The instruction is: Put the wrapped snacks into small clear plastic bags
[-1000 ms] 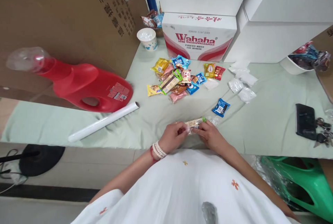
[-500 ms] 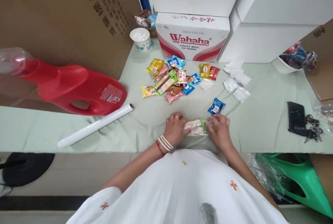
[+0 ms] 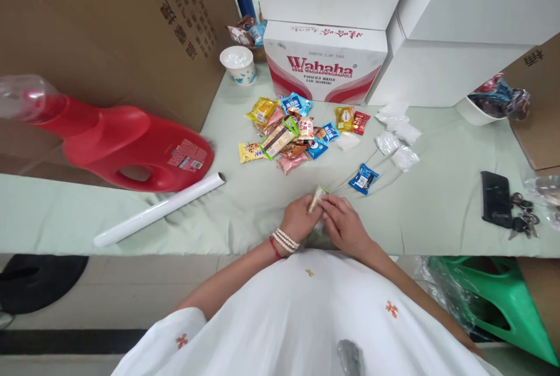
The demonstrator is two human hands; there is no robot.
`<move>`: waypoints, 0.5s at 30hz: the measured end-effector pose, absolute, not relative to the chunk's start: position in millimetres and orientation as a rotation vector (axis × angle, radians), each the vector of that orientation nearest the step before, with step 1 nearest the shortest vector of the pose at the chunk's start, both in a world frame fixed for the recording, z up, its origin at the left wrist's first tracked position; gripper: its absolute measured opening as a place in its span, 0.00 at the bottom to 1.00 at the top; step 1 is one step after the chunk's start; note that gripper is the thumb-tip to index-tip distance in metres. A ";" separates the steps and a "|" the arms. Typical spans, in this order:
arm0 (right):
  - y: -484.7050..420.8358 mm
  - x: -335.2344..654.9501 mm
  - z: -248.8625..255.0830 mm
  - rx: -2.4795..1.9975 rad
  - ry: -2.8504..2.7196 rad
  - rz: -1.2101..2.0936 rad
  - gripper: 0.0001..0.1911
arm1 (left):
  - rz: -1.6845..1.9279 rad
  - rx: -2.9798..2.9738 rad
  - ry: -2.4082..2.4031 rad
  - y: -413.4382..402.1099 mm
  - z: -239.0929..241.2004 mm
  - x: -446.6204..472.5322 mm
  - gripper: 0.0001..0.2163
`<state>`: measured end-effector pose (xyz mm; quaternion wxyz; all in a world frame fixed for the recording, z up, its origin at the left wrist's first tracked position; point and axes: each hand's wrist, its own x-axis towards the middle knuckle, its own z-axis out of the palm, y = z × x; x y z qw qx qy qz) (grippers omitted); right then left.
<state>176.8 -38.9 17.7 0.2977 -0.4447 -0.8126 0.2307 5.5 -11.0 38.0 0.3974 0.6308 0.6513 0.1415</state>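
Close to the table's front edge, my left hand (image 3: 301,218) and my right hand (image 3: 345,224) meet around a small snack packet (image 3: 317,199) with a pale middle and green end. Both hands are closed on it, and the packet stands tilted with its lower part hidden by my fingers. A dark blue snack packet (image 3: 363,179) lies just beyond my right hand. Farther back is a pile of colourful wrapped snacks (image 3: 280,137), with a similar green-ended bar on top. Clear plastic bundles (image 3: 404,158) rest to the right.
A red jug (image 3: 144,148) and a white tube (image 3: 161,210) lie at left. A paper cup (image 3: 238,65) and a Wahaha carton (image 3: 324,67) stand behind. At right are a white bowl of snacks (image 3: 475,111), a black case (image 3: 496,199) and keys (image 3: 522,224).
My hands have come together, the right moving left to the packet. The packet, earlier flat on the table between them, is now lifted and turned upward in my fingers.
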 end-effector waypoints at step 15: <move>-41.6 251.4 32.2 -1.550 -1.385 0.924 0.23 | 0.663 1.672 1.099 -8.5 49.4 12.3 0.13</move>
